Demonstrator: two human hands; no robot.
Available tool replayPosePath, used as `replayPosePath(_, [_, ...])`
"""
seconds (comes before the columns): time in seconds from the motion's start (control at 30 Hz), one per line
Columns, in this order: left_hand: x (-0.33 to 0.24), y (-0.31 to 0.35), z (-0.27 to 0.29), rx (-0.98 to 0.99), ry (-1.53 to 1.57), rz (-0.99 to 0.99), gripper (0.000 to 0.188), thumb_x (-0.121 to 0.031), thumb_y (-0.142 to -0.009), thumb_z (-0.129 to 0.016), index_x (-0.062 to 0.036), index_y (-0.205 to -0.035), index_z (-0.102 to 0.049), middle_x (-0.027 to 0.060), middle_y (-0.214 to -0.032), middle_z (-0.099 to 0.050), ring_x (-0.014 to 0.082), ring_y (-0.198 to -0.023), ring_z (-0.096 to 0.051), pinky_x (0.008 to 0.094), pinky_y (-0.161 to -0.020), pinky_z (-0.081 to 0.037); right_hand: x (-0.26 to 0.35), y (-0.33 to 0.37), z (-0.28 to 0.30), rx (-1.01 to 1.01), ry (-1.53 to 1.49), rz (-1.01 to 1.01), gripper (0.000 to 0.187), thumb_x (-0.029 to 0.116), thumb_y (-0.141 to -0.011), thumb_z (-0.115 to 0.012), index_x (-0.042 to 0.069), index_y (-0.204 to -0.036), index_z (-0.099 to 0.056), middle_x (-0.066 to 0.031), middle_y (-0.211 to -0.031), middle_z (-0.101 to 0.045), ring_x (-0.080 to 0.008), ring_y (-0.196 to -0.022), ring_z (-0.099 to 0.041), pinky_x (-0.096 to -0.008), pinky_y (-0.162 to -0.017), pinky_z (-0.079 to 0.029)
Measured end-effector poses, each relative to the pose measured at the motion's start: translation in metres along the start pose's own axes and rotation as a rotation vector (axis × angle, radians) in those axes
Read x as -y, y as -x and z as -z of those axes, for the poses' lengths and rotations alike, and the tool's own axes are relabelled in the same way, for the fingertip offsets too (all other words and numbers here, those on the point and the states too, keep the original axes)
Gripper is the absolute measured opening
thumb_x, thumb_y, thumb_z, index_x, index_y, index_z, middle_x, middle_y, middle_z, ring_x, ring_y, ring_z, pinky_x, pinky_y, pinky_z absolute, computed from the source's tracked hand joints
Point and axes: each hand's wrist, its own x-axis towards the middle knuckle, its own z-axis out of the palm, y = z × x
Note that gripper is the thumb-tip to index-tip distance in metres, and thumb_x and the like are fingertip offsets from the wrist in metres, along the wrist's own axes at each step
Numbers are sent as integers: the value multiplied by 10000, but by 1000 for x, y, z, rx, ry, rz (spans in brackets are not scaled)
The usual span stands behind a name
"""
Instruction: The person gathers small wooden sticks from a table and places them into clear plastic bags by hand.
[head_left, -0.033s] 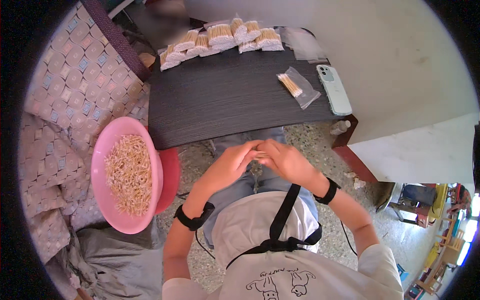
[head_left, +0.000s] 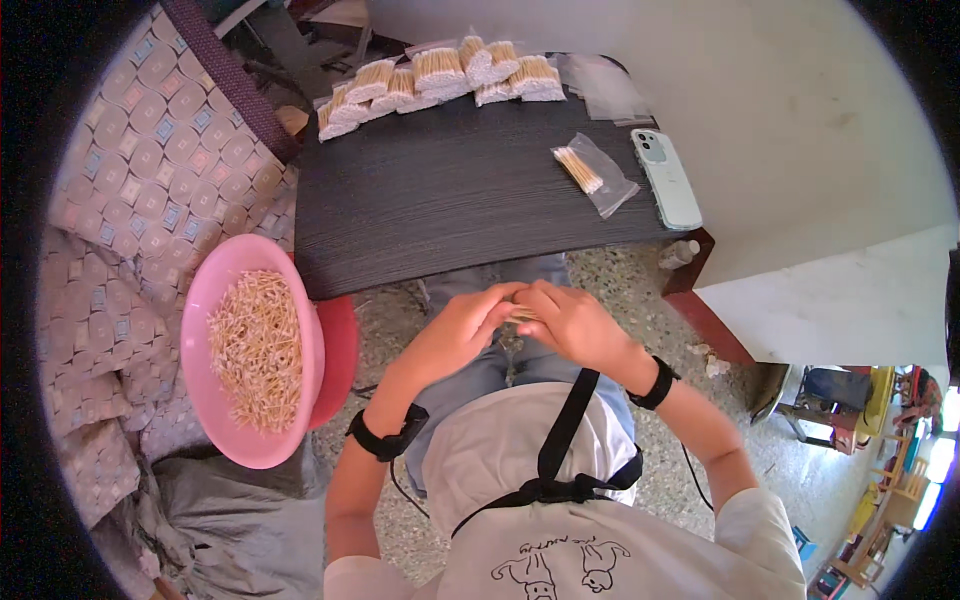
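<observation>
My left hand (head_left: 478, 325) and my right hand (head_left: 568, 318) meet above my lap, just off the table's near edge. Between them is a small bunch of cotton swabs (head_left: 521, 313), its sticks partly showing; my fingers are closed around it from both sides and hide most of it. To the left of my forearm, a pink basin (head_left: 312, 345) holds a heap of loose cotton swabs (head_left: 255, 350). On the dark table (head_left: 430, 200) lies a clear plastic bag (head_left: 612, 190) with a few swabs (head_left: 578, 170) in it.
Packed bundles of cotton swabs (head_left: 440, 68) are piled along the table's far edge. Clear empty bags (head_left: 605, 88) lie at the far right corner, near a pale phone (head_left: 668, 180). Patterned cushions (head_left: 150, 150) stand at left, and a wall (head_left: 780, 150) at right.
My hands stay almost still around the swabs. A dark blurred shape beyond the table's far left has gone, uncovering grey framework there.
</observation>
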Motion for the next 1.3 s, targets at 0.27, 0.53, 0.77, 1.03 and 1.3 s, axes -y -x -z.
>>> replayPosePath(0.27, [5, -3, -6, 144, 279, 257, 325, -242, -986, -428, -22, -1208, -516, 68, -736, -576, 112, -551, -484, 285, -504, -414, -1, 7, 2, 1, 338, 116, 270, 258, -846, -598, 31, -970, -522, -100, -850, -526, -275, -726, -593, -352, -617, -491])
replayPosePath(0.53, [-1, -2, -16, -38, 159, 71, 373, -298, -998, -397, 5, -1169, -533, -8, -633, -457, 66, -523, -409, 240, -482, -371, 4, 5, -2, -46, -55, -119, 201, 196, -877, -582, 36, -994, -552, -147, -851, -586, -341, -764, -601, -396, -635, -499])
replayPosePath(0.77, [5, -3, -15, 59, 791, 400, 369, -320, -1001, -381, -29, -1123, -573, -43, -664, -468, 39, -532, -372, 210, -493, -378, 15, 6, 1, -46, 146, -109, 215, 204, -886, -572, 59, -1043, -548, -121, -825, -619, -361, -658, -599, -412, -541, -492])
replayPosePath(1.03, [5, 2, -30, -192, -263, -61, 250, -212, -955, -468, 8, -901, -575, 174, -713, -587, 321, -659, -609, 411, -546, -443, 12, 8, 11, 156, -207, -261, 176, 180, -915, -537, 6, -925, -561, -145, -775, -629, -324, -735, -630, -396, -597, -477])
replayPosePath(1.3, [12, -8, -35, -137, -332, 46, 361, -244, -962, -447, 3, -725, -563, 185, -633, -578, 374, -584, -570, 435, -529, -434, 6, 20, 1, 96, 219, -28, 148, 181, -891, -563, 37, -878, -527, -140, -662, -545, -310, -638, -586, -406, -554, -460])
